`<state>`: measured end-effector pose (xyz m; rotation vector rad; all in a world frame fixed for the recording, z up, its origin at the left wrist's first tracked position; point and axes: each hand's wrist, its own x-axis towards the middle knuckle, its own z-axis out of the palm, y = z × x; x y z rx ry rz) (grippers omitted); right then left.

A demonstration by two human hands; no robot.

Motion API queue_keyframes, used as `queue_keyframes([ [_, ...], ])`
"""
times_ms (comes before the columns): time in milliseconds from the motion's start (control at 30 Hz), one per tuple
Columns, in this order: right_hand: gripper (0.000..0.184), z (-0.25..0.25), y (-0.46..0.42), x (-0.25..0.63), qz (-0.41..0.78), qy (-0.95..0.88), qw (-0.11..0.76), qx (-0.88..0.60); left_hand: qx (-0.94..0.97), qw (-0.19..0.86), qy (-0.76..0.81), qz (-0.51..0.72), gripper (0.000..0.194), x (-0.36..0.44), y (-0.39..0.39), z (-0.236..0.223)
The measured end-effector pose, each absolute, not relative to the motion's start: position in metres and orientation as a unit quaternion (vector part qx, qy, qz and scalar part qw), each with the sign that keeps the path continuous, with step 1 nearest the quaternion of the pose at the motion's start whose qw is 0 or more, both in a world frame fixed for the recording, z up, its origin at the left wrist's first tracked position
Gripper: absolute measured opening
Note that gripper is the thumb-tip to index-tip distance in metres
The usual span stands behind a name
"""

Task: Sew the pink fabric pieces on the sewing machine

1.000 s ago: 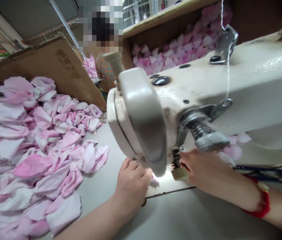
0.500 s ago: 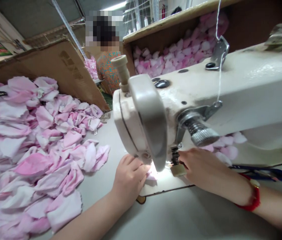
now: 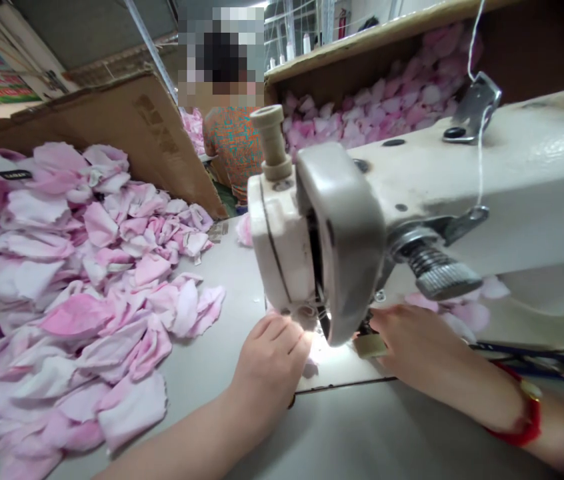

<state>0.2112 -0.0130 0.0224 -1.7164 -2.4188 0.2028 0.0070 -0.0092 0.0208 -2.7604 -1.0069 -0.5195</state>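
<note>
A white sewing machine (image 3: 282,240) stands before me, its needle area lit and mostly hidden behind the grey cover (image 3: 347,233). My left hand (image 3: 272,353) rests on the bed left of the needle, fingers bent and pressed together on a small pink fabric piece (image 3: 311,367), of which only an edge shows. To the right of the needle, my right hand (image 3: 417,347) reaches in behind a beige block (image 3: 369,345). Its fingertips are hidden by the machine parts, so what they touch does not show. A red band circles my right wrist.
Pink and white fabric pieces (image 3: 87,300) are heaped on the left, against a cardboard sheet (image 3: 162,133). More pink pieces (image 3: 377,107) fill a box behind the machine. Blue-handled scissors (image 3: 552,363) lie beside my right wrist. Farther back, a person (image 3: 235,147) faces away.
The view has shifted, so the machine appears farther right. A pink piece now shows behind the machine head. Both hands stay beside the needle, and less fabric shows by my left thumb.
</note>
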Motion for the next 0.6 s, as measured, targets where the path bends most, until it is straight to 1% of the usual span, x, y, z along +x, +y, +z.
queue_keyframes([
  [100,0.018,0.019,-0.011,0.211,0.069,-0.807,0.092,-0.579,-0.929,0.102,-0.321,-0.153,0.023,0.008,-0.011,0.024],
  [200,0.025,0.021,-0.008,0.209,0.058,-0.807,0.09,-0.58,-0.927,0.129,-0.318,-0.154,0.025,0.008,-0.01,0.021],
  [333,0.031,0.025,-0.004,0.207,0.05,-0.81,0.086,-0.578,-0.916,0.129,-0.343,-0.162,0.022,0.008,-0.004,0.014],
  [433,0.028,0.026,-0.003,0.207,0.044,-0.811,0.09,-0.576,-0.92,0.133,-0.323,-0.176,0.02,0.006,-0.001,0.014],
  [600,0.019,0.026,-0.006,0.214,0.048,-0.814,0.099,-0.57,-0.925,0.138,-0.288,-0.208,0.022,-0.002,0.006,0.016],
])
